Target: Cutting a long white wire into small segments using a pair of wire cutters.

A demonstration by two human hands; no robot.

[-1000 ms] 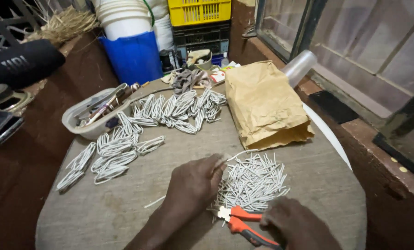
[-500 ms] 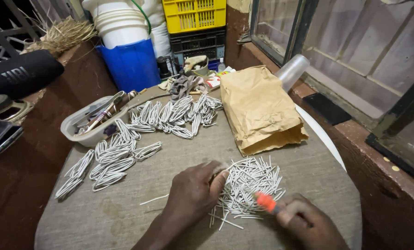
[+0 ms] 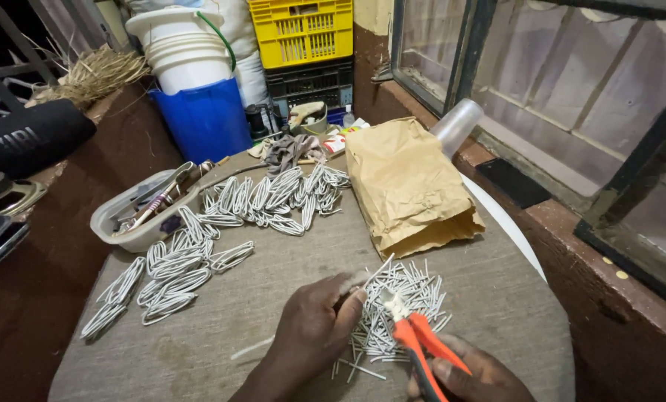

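Grey cloth covers the round table, with bent wire loops at centre left and a brown paper bag at upper right. Low in the frame, the left hand pinches one short wire piece at the edge of the cut wire pile. A second ago the orange pliers lay flat on the cloth; now the right hand, at the bottom right, is closed round their handles and has raised their nose over the pile, beside the left fingertips. Judged from this, gripping the pinched piece is the step in hand.
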